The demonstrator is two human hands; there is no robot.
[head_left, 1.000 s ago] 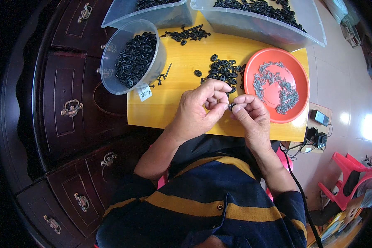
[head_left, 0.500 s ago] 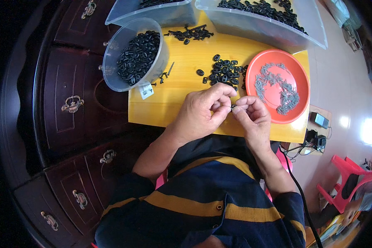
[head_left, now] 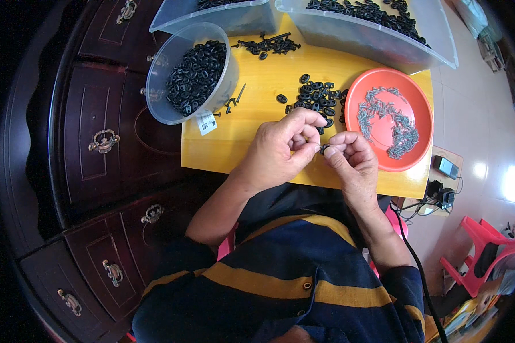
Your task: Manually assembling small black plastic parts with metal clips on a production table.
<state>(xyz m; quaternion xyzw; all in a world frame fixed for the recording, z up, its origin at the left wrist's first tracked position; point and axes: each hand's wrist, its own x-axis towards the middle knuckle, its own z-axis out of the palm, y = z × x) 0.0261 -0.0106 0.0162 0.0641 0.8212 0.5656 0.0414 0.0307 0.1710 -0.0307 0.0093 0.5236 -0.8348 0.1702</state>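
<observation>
Above the table's near edge, the fingertips of both hands meet around a small black part [head_left: 324, 148]. My right hand [head_left: 356, 161] pinches it between thumb and forefinger. From the other side, my left hand [head_left: 283, 147] is closed with its thumb and finger pressed together; whatever they grip is too small to make out. Just beyond the hands lies a loose pile of black oval pieces with holes [head_left: 316, 97]. An orange-red plastic dish [head_left: 377, 162] at the right holds many small grey pins [head_left: 403, 134].
A clear round tub [head_left: 230, 86] of black ovals stands at the left of the yellow table [head_left: 212, 154]. Two large clear bins [head_left: 360, 48] line the back. Black rod-like parts [head_left: 269, 44] lie between them. A dark drawer cabinet [head_left: 91, 188] borders the left, a pink stool [head_left: 480, 251] the lower right.
The whole view has shifted slightly, so everything sits a little farther right. Both hands keep their pinch, fingertips together, with little visible change.
</observation>
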